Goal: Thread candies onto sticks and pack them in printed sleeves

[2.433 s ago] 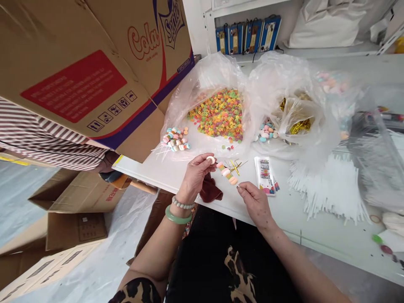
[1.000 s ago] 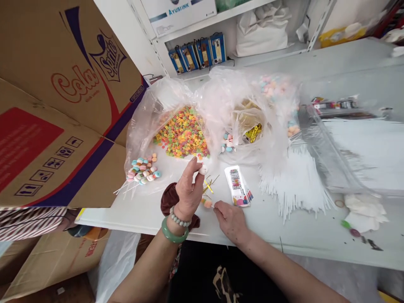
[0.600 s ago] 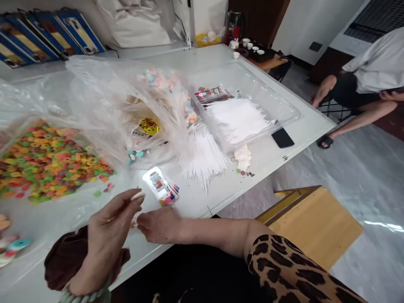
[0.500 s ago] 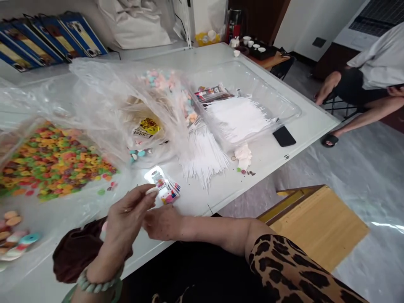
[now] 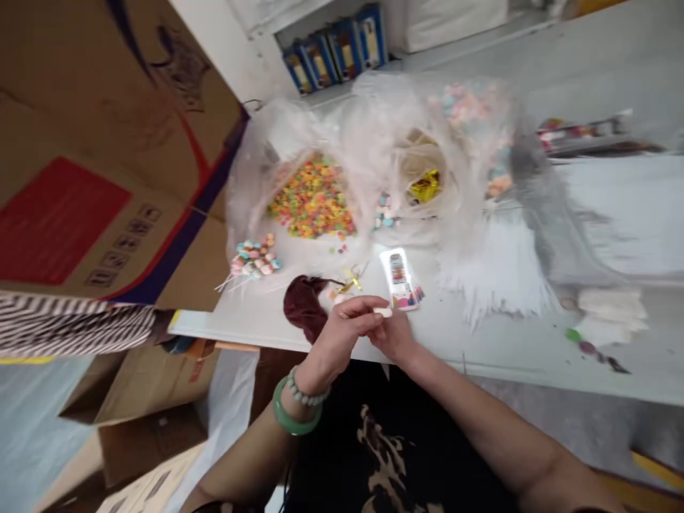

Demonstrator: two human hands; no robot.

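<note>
My left hand [image 5: 347, 329], with a green bangle and a bead bracelet at the wrist, is closed with thumb and forefinger pinched on a small white piece [image 5: 382, 312], perhaps a candy. Right beside it, my right hand [image 5: 396, 335] has its fingers curled in; the left hand partly hides them, and what they hold does not show. Just beyond the hands lies a stack of shiny printed packets [image 5: 400, 279]. To the left are a dark red cloth bag [image 5: 303, 306] and gold twist ties [image 5: 351, 281].
Clear bags hold colourful ring candies [image 5: 313, 199] and pastel sweets [image 5: 464, 103]. Candy skewers [image 5: 255, 258] lie at left, white sticks [image 5: 502, 263] at right beside a clear tray. A large cardboard box [image 5: 122, 142] stands at the table's left end. Blue binders [image 5: 342, 51] line the back.
My view has swung left, bringing the cardboard box and candy skewers into sight. My hands have come closer together, the white piece still pinched in the left.
</note>
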